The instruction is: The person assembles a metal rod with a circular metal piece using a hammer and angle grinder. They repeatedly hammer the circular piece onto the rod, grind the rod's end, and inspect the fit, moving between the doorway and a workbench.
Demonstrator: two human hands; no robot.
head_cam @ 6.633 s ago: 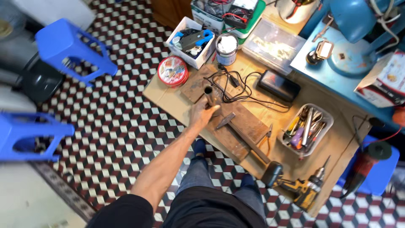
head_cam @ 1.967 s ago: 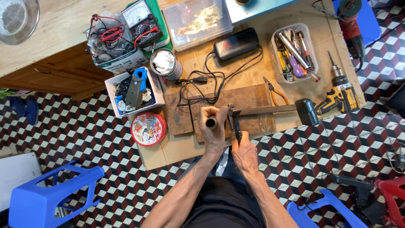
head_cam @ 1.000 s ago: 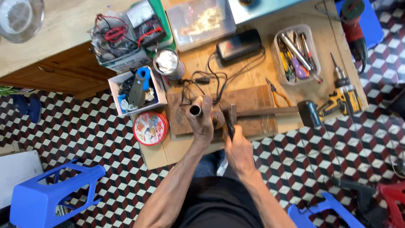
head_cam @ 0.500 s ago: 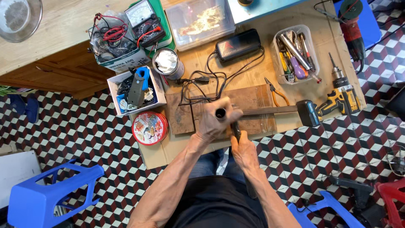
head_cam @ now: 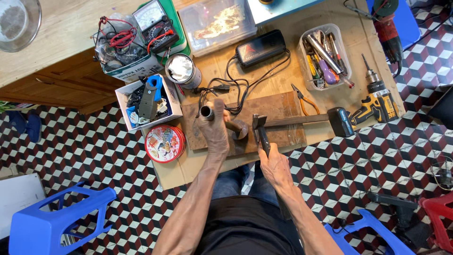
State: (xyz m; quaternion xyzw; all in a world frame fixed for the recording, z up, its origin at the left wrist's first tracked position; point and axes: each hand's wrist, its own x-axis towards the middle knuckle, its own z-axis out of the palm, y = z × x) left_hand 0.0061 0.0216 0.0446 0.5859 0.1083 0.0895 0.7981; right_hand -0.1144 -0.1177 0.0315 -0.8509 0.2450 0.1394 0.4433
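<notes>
The left hand point(head_cam: 214, 130) is closed around a short metal tube point(head_cam: 206, 112), its open end showing above the fingers, held over the left part of a worn wooden board point(head_cam: 283, 106) that lies on cardboard on the tiled floor. The right hand point(head_cam: 275, 166) grips the handle of a small hammer point(head_cam: 259, 130), whose head rests on the board just right of a curved rusty metal piece point(head_cam: 237, 127). A large mallet point(head_cam: 339, 121) lies across the board's right end, with orange pliers point(head_cam: 303, 98) beside it.
</notes>
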